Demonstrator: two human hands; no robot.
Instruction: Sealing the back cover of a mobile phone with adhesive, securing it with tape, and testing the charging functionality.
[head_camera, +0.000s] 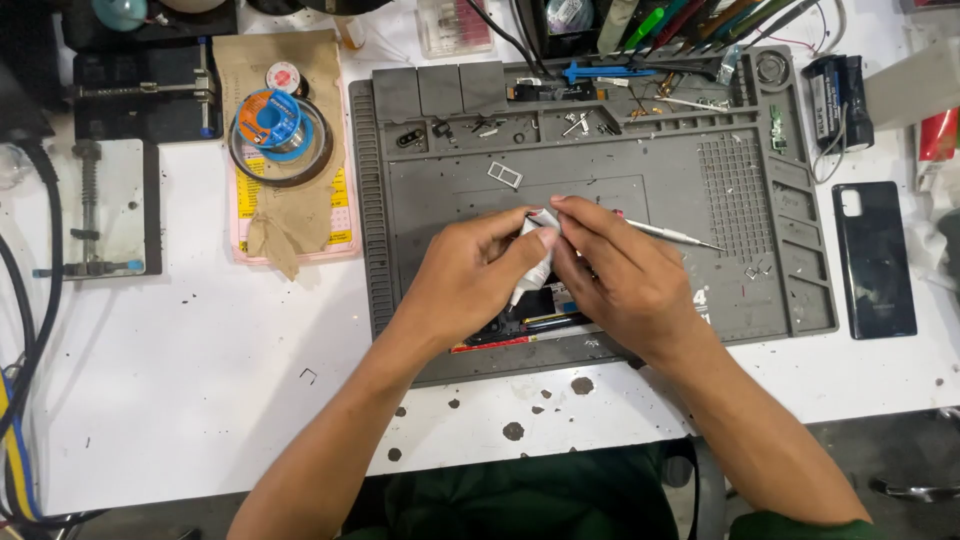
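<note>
Both hands met over the middle of the grey work mat (600, 200) that lay on the white surface (200, 400). The left hand (470, 275) pinched a small white tube (535, 250) between thumb and fingers, its narrow end pointing down toward an opened phone (520, 322) lying on the mat just beneath the hands. The right hand (620, 270) closed its fingertips on the tube's upper end, touching the left thumb; a slim metal tool (675, 236) stuck out to the right from under that hand, though how it was held could not be told. A small SIM tray (504, 175) lay on the mat just above the hands. Well apart to the right, a dark phone back cover (873, 258) lay flat on the surface. To the left, a roll of tape (280, 125) rested on a pink pad (300, 215), beside a metal clamp fixture (100, 205)
</note>
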